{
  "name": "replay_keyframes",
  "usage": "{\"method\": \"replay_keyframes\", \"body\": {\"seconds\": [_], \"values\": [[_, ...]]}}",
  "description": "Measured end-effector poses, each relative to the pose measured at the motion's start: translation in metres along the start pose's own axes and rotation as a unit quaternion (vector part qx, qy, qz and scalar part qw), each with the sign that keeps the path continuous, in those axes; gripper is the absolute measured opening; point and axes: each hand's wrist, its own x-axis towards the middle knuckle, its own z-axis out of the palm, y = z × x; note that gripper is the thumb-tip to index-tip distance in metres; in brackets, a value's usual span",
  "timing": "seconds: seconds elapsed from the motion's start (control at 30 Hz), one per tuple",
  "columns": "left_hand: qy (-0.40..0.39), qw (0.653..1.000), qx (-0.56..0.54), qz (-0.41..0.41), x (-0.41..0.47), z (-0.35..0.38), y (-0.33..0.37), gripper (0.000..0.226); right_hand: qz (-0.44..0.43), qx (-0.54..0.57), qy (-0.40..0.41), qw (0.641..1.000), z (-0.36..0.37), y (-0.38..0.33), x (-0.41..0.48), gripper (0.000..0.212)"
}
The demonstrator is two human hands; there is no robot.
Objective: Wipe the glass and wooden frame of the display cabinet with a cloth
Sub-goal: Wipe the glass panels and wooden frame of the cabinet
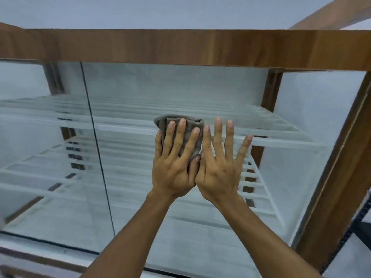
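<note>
A display cabinet fills the view, with a glass front (180, 87) and a brown wooden frame (160, 48) across the top and down the right side. My left hand (176, 165) presses a folded grey-brown cloth (188, 127) flat against the glass near the middle. My right hand (220, 163) lies flat beside it with fingers spread, touching the glass and the left hand's thumb side. It holds nothing.
White slatted shelves (271, 135) sit behind the glass at two levels. A dark vertical seam (96, 137) splits the glass into two panes. The right wooden post (337, 187) slants down the right edge, with a pale wall above the cabinet.
</note>
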Motion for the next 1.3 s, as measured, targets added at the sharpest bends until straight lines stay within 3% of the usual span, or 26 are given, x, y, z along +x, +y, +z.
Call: {"method": "replay_keyframes", "body": {"seconds": [0.37,0.53,0.63,0.73,0.8,0.97,1.13,1.3], "values": [[0.005,1.000,0.010,-0.005,-0.021,-0.047,-0.132,0.062,-0.010,-0.027,-0.008,1.000,0.057,-0.100,0.010,0.055],[0.055,0.990,-0.011,-0.130,-0.053,-0.059,-0.180,0.062,-0.003,-0.036,0.009,0.999,0.063,-0.098,0.000,0.056],[0.032,0.983,-0.019,-0.178,-0.086,-0.055,-0.159,0.066,-0.001,-0.038,0.014,0.999,0.064,-0.099,-0.002,0.057],[-0.032,0.998,-0.018,-0.043,-0.091,-0.053,-0.140,0.068,0.000,-0.035,0.021,0.999,0.063,-0.098,-0.002,0.056],[-0.030,0.999,0.000,0.035,-0.066,-0.053,-0.156,0.066,0.000,-0.036,0.020,0.999,0.063,-0.098,-0.002,0.056],[0.049,0.982,-0.031,-0.179,-0.041,-0.045,-0.127,0.059,0.003,-0.023,0.015,1.000,0.061,-0.098,-0.001,0.055],[-0.024,0.998,-0.041,-0.049,-0.064,-0.026,-0.082,0.059,-0.015,-0.021,0.001,1.000,0.055,-0.089,-0.011,0.055],[-0.011,0.996,-0.040,-0.081,-0.050,-0.018,-0.054,0.059,-0.028,-0.043,-0.021,0.998,0.046,-0.061,-0.040,0.052]]}}
